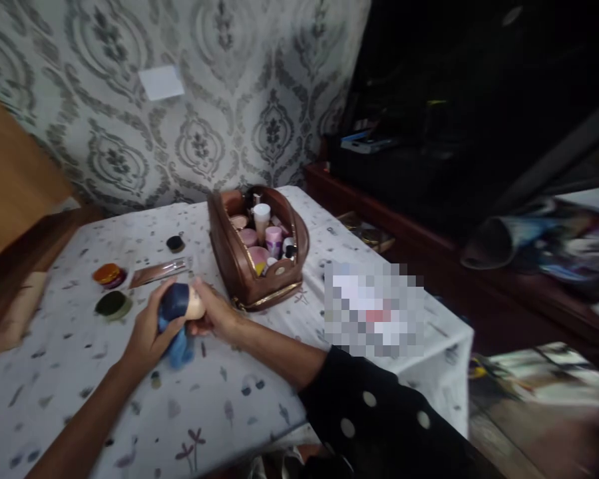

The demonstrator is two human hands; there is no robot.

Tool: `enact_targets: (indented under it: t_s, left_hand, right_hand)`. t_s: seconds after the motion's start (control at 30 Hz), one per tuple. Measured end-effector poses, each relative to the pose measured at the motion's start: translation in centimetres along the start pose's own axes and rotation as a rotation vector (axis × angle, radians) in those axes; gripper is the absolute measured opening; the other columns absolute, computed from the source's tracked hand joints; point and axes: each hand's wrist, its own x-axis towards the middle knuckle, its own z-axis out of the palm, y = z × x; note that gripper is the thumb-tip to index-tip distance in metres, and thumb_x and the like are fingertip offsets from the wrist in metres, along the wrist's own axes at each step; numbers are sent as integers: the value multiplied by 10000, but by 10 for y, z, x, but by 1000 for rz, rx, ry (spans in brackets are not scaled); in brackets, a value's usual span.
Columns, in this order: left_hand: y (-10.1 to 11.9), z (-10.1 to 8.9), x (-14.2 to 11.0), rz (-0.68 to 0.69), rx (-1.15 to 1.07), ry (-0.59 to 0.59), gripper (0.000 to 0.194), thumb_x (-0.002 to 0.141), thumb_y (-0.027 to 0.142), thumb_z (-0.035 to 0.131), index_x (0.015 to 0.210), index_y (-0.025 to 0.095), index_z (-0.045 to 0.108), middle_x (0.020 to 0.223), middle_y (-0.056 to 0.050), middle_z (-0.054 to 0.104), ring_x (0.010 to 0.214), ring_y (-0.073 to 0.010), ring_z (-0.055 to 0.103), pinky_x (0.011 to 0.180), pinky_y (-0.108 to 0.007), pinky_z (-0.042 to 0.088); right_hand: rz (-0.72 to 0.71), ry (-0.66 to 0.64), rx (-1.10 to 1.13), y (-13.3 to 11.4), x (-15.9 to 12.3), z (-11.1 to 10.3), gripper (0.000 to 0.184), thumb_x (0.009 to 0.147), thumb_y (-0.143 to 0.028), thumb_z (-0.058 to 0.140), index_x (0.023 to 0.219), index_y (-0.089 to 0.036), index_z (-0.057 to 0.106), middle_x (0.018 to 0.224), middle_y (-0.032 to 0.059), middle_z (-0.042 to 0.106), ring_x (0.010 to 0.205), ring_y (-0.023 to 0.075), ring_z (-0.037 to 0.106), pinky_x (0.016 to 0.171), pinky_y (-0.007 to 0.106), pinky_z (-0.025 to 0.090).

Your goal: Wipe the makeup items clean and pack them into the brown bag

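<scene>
Both hands hold a small jar (176, 302) with a dark blue lid and a cream-coloured body, tilted on its side above the table. My left hand (150, 327) wraps round the dark blue end, with a blue cloth (180, 347) hanging under its fingers. At the cream end, my right hand (217, 313) is closed on the jar. To the left lie a green-lidded jar (112, 305), an orange-lidded jar (108, 275) and a flat pinkish tube or packet (158, 271). A small black-lidded pot (175, 243) sits farther back.
An open brown bag (249, 283) full of cosmetic jars and bottles stands just beyond my right hand. The patterned white tablecloth (239, 412) covers the table. A blurred-out item (374, 309) lies at the right. Behind is a patterned wall (194, 146); brown cardboard (14, 179) leans at the left.
</scene>
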Motion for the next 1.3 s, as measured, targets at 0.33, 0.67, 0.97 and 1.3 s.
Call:
enact_targets:
  t_s: [0.33,0.67,0.97,1.3]
  left_hand:
    - [8,-3,-8,-169,-67,-11,490,858,512,569,1276,275,473,1154,-65,645,1031,-337,647,879,-466,525]
    - [16,2,5,-264,-326,37,398,896,568,487,1073,212,514,954,-32,625,923,-230,600,831,-345,510]
    - [13,-1,6,-275,-528,45,451,926,642,501,1066,215,547,930,-19,606,881,-200,578,797,-311,498]
    - [13,-2,6,-276,-589,79,446,908,611,561,1127,222,537,999,-44,660,953,-223,632,797,-318,517]
  right_hand:
    - [-93,54,-318,-9,-14,-1,357,1025,-556,375,905,-227,444,431,-96,482,315,98,420,353,177,347]
    - [-647,20,-843,-6,-21,-7,349,1007,-365,456,1308,-188,450,1231,107,543,1153,216,554,1041,397,470]
    - [-685,17,-866,-3,-16,-10,654,924,-381,618,1483,-237,310,1425,144,425,1348,281,454,1133,507,423]
    - [-464,74,-624,-2,-16,-9,588,924,-506,608,1395,-226,394,1298,131,561,1143,235,605,942,398,556]
